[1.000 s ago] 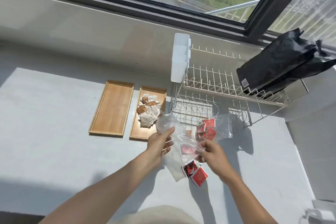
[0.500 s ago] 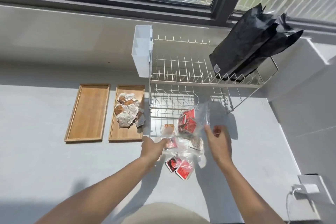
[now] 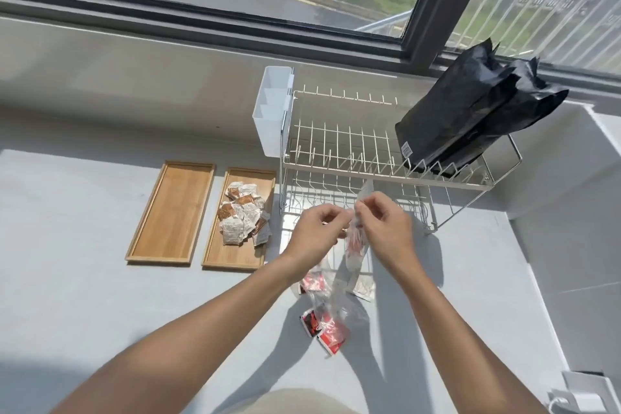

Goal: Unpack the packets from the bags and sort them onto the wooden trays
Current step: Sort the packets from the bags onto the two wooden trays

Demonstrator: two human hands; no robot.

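My left hand (image 3: pixel 317 232) and my right hand (image 3: pixel 384 228) pinch the top of a clear plastic bag (image 3: pixel 354 255) between them, above the counter and in front of the dish rack. The bag hangs down with red packets inside it. Red and black packets (image 3: pixel 324 329) lie on the counter below the bag. Two wooden trays lie side by side at the left: the left tray (image 3: pixel 171 212) is bare, the right tray (image 3: pixel 258 178) carries a heap of brown and white packets (image 3: pixel 243 215).
A white wire dish rack (image 3: pixel 369 158) with a white cutlery holder (image 3: pixel 272 118) stands behind my hands. Black bags (image 3: pixel 470 114) lean on its top right. A white plug and cable (image 3: pixel 578 397) sit at the lower right.
Both hands have risen and come together at the top of the clear bag, which now hangs stretched downward. The view has tilted up slightly.
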